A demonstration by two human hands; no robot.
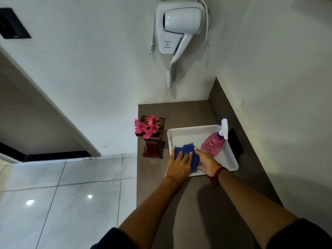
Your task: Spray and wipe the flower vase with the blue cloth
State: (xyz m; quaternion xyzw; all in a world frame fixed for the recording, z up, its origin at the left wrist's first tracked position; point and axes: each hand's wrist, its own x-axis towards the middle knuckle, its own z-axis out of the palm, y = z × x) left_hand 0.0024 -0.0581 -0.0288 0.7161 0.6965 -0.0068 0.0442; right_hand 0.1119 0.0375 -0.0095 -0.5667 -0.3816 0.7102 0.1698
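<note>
A dark red flower vase [153,147] with pink flowers [148,126] stands at the left edge of the brown counter. To its right lies a white tray [186,133]. In the tray the blue cloth [186,150] lies bunched at the front left, and a pink spray bottle [212,143] with a white and blue nozzle lies on its side at the right. My left hand [179,164] rests flat on the cloth. My right hand [206,161] holds the cloth's right side, just beside the bottle.
The brown counter [188,194] fills a corner between two white walls. A white hair dryer [177,27] hangs on the wall above. A black object [236,142] lies behind the tray at the right. Glossy floor tiles [62,194] lie below on the left.
</note>
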